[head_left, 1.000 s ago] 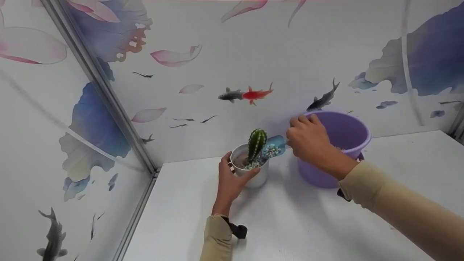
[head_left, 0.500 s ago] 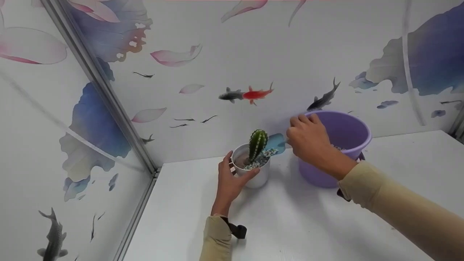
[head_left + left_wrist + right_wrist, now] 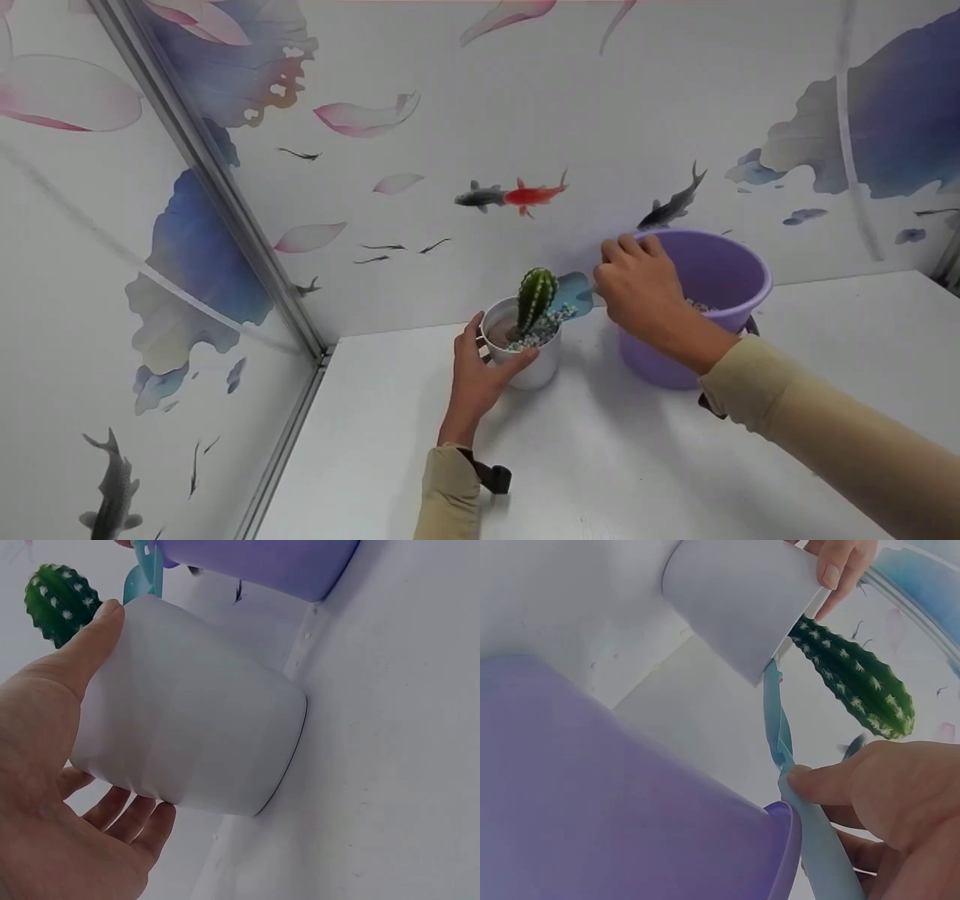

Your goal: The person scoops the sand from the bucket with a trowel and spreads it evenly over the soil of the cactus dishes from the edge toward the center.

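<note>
A green cactus (image 3: pixel 537 300) stands in a white pot (image 3: pixel 541 369) on the table. My left hand (image 3: pixel 480 379) holds the pot from its left side, thumb at the near rim and fingers curled round the far side. Small pale pebbles (image 3: pixel 525 341) lie around the foot of the cactus, beside a bare brownish patch. With my right hand (image 3: pixel 637 281) I grip the handle of a blue hand trowel (image 3: pixel 814 840). Its scoop slopes down onto the pot's right rim, and some pebbles cling to its lower end. In the right wrist view, the thumb presses along the handle.
Right of the pot stands a purple bucket (image 3: pixel 649 360), with more pebbles (image 3: pixel 699 306) inside; my right forearm crosses in front of it. A white wall (image 3: pixel 420 285) painted with fish and petals backs the white table (image 3: pixel 585 465). A metal post (image 3: pixel 217 187) rises at the left.
The trowel's scoop has tipped toward the pot, and most of its pebbles have slid off beside the cactus. My left hand keeps its hold on the pot.
</note>
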`<state>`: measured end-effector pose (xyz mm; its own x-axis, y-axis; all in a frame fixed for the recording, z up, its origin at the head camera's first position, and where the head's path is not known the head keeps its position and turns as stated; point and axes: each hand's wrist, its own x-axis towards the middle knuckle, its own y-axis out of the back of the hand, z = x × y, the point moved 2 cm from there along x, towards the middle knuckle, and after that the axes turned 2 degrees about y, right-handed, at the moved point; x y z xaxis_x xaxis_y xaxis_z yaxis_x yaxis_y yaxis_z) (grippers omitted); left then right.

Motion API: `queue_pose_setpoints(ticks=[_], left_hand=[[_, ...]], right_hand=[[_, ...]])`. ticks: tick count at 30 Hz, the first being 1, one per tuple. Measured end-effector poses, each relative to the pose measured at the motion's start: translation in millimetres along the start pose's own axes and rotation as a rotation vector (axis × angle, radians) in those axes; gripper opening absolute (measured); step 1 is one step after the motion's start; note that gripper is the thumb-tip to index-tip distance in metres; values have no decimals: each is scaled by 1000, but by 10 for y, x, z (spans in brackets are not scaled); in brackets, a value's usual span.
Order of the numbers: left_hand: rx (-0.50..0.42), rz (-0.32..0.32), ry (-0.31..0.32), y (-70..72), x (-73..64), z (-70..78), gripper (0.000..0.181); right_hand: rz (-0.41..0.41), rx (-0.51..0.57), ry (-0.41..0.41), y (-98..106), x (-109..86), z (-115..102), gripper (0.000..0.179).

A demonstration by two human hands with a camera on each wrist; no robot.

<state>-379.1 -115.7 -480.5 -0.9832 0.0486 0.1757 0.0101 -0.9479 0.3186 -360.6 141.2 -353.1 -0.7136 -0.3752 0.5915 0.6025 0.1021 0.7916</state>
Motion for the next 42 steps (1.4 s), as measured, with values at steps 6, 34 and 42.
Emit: queue_pose_setpoints(ticks=[6, 34, 42], left_hand=[[4, -9, -2, 3, 0, -4, 115], [-15, -48, -49, 43, 35, -69, 105], [-36, -59, -46, 72, 43, -80, 103]], right_hand=[[52, -8, 11, -27, -14, 3, 17], [115, -42, 29, -118, -1, 2, 21], [162, -80, 62, -159, 19, -26, 28]])
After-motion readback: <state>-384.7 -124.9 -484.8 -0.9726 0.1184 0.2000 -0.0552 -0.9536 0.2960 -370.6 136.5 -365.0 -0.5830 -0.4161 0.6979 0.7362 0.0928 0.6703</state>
